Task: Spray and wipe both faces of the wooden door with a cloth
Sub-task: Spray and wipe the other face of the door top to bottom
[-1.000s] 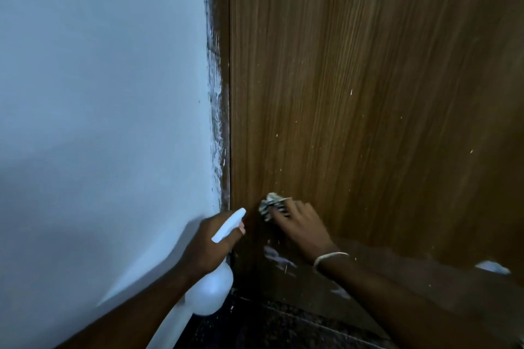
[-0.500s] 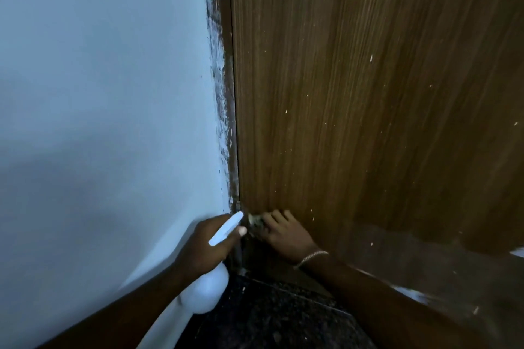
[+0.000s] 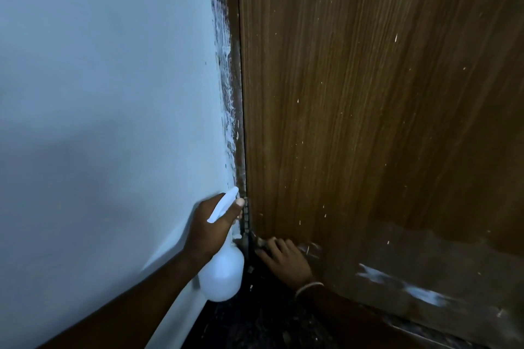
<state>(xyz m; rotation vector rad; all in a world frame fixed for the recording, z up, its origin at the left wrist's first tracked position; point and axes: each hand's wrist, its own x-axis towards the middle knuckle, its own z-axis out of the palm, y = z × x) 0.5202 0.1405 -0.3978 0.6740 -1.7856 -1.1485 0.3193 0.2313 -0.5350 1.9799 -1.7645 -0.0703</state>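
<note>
The wooden door (image 3: 368, 122) fills the right side, brown grain flecked with small white specks. My left hand (image 3: 211, 228) grips the neck of a white spray bottle (image 3: 222, 275), its nozzle pointing up toward the hinge edge. My right hand (image 3: 286, 259) presses low on the door near its hinge-side bottom corner. Only a small scrap of the cloth (image 3: 259, 242) shows beyond my fingertips; the rest lies hidden under the hand. A thin bangle sits on that wrist.
A pale blue wall (image 3: 99, 122) fills the left side, meeting the dark door frame (image 3: 231, 93) smeared with white paint. A metal hinge (image 3: 247, 217) sits beside the bottle nozzle. A darker band (image 3: 425, 272) with white streaks crosses the door's bottom. Dark speckled floor (image 3: 255, 326) lies below.
My right hand with the cloth slid down and left along the door toward the hinge-side bottom corner. The cloth is now mostly hidden. My left hand kept the bottle near the frame.
</note>
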